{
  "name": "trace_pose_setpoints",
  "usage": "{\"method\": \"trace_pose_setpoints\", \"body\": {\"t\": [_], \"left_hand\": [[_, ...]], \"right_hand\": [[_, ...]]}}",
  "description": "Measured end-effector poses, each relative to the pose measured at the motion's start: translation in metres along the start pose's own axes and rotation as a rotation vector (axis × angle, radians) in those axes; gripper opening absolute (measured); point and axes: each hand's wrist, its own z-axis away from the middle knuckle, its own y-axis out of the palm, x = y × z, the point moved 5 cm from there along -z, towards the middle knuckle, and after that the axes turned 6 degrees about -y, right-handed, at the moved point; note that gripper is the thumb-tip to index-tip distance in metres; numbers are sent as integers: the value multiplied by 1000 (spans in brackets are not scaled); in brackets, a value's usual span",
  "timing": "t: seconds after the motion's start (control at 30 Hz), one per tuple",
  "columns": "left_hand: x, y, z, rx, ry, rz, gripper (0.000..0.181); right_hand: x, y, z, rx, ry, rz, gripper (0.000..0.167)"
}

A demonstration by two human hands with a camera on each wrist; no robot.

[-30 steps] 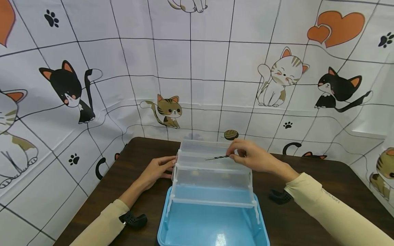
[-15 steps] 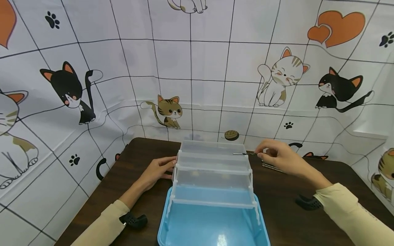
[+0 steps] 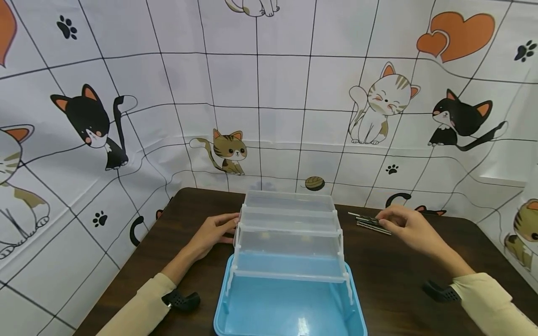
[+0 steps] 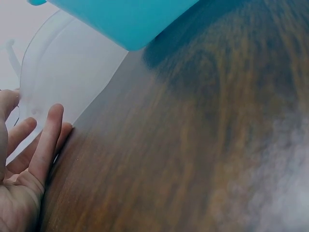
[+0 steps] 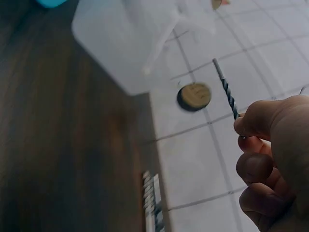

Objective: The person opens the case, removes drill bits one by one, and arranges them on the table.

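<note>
My right hand [image 3: 409, 228] pinches a dark twist drill bit [image 5: 227, 89] between thumb and index finger, its smooth shank pointing away from the hand. In the head view it is just by several drill bits [image 3: 373, 227] lying together on the table, right of the box. A blue box [image 3: 290, 308] with stepped clear trays [image 3: 290, 245] stands open in the middle. Against the left side of its clear plastic part rests my left hand [image 3: 214, 231]. The left wrist view shows fairly straight fingers [image 4: 47, 140] touching that clear panel [image 4: 77, 63]; part of this hand is cut off.
The dark wooden table [image 3: 391, 270] ends at a white sheet [image 3: 281, 126] printed with cats and grid lines, close behind the trays and the drill bits. Black wrist straps [image 3: 182, 301] hang below both sleeves.
My right hand has moved from over the clear trays to the right, carrying the drill bit down beside the other bits. The left hand has stayed in place.
</note>
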Motion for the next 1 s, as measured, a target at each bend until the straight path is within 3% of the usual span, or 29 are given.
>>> {"method": "trace_pose_setpoints", "body": {"t": [0.27,0.63,1.0], "left_hand": [[1,1,1,-3,-1,4,49],[0,1,0,-4,-6,3,50],[1,0,0,-11,-6,-10,50]], "right_hand": [[-35,5,25,-34,111,59,11],[-79,27,45,-67,141,81,10],[-91,38,50,-76,145,66,9]]}}
